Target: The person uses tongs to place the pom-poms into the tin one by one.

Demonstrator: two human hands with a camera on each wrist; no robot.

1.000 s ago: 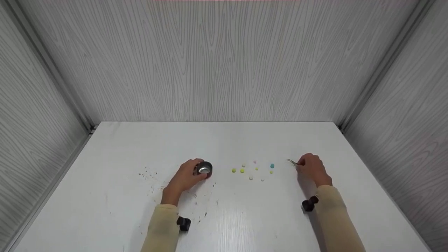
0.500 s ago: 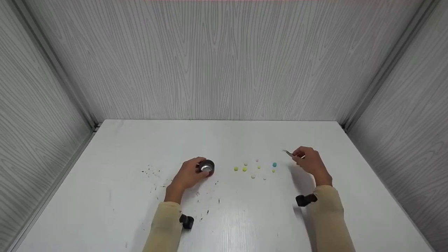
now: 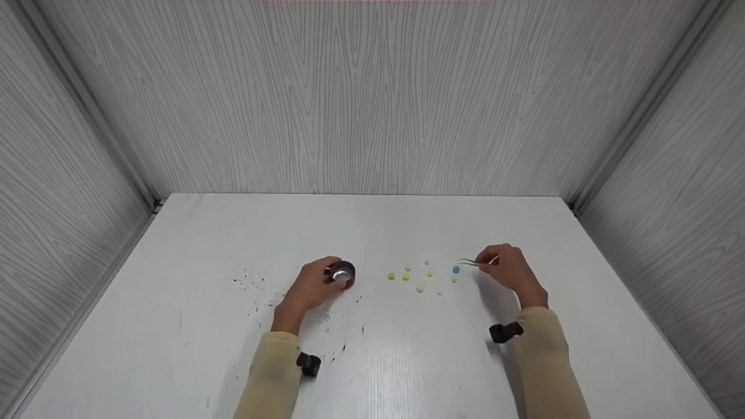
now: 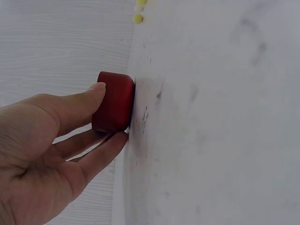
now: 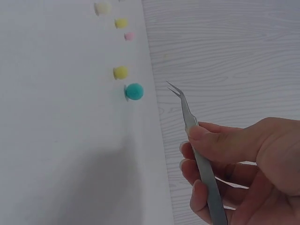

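My left hand [image 3: 311, 286] grips a small round cup [image 3: 343, 272] between thumb and fingers; its inside is shiny metal, and its outside shows red in the left wrist view [image 4: 115, 103]. The cup stands on the white table. My right hand [image 3: 511, 270] pinches a pair of metal tweezers [image 5: 199, 154] with bent, slightly parted tips, holding nothing between them. The tips hover above the table near a teal ball [image 5: 135, 91]. A yellow ball [image 5: 121, 72] lies beside the teal one, and a small pink ball [image 5: 129, 36] lies farther along.
Several yellow and pale balls, among them a yellow ball [image 3: 405, 277] and a white ball [image 3: 420, 289], lie scattered between the hands. Dark specks [image 3: 250, 284] dot the white table [image 3: 407, 361] on the left. Wood-grain panels [image 3: 372, 99] enclose the back and sides.
My right hand has lifted from the table and brought the tweezers leftward, close to the teal ball. The left hand and the cup stay nearly in place; the whole view has shifted slightly.
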